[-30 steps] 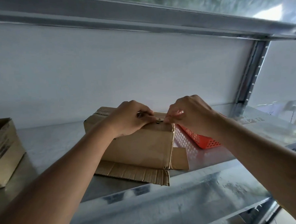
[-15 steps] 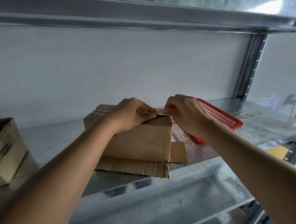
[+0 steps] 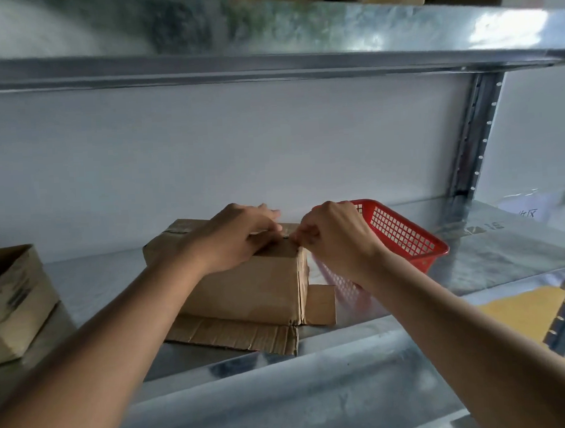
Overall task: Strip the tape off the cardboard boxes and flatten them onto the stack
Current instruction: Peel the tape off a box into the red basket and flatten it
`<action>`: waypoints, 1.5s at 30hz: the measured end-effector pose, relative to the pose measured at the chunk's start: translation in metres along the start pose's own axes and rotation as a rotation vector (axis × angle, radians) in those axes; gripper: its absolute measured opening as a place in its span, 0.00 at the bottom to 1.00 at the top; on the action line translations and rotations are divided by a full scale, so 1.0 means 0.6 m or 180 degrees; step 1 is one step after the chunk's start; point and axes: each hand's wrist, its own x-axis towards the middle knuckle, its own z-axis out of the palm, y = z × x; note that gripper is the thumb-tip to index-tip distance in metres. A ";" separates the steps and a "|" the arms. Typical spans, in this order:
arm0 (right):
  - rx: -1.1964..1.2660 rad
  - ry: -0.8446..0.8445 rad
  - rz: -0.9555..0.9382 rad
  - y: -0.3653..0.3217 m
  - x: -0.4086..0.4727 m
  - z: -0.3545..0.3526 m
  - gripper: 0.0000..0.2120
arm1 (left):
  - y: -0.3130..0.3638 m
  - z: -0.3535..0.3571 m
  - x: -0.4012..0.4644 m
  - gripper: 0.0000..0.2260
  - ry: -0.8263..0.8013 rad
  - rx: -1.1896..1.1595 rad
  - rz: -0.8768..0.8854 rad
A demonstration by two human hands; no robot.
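Since half a second ago the red plastic mesh basket (image 3: 403, 230) shows more fully beside my right hand (image 3: 338, 240), and brown boxes now appear on the upper metal shelf (image 3: 266, 51); both hands have stayed at the same top edge of the box.

From the head view, the brown closed cardboard box (image 3: 245, 284) stands on the grey metal shelf (image 3: 489, 255), in the middle, directly under my two hands. Its bottom flaps are folded out flat on the shelf, one toward me (image 3: 235, 334) and a small one to the right. A strip of tape (image 3: 177, 230) crosses the far left corner of the top.

My left hand (image 3: 233, 239) lies on top of the box, palm down, with the fingers stretched over the top and pressing it near the right edge. My right hand is just beside it, almost touching, with the fingers curled and the thumb and fingertips (image 3: 300, 237) pinching something at the upper right corner of the box. I think it is the end of the tape, but it is too small to tell for sure. Both forearms reach up and forward from the lower corners and come together at the box.

The red basket stands just right of the box, behind my right wrist. Another open brown cardboard box (image 3: 14, 300) stands at the left end of the shelf, well apart.
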 end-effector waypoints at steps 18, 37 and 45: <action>0.0183 -0.0270 -0.0029 0.019 0.026 -0.003 0.05 | 0.054 0.019 0.006 0.07 0.0407 0.0514 -0.0296; 0.0581 -0.0381 -0.0461 0.061 0.026 -0.005 0.07 | 0.056 0.024 0.014 0.06 0.0725 0.0359 -0.0240; 0.1665 -0.0407 0.0209 0.082 0.022 0.011 0.04 | 0.064 0.026 0.014 0.07 0.0766 0.0325 -0.0538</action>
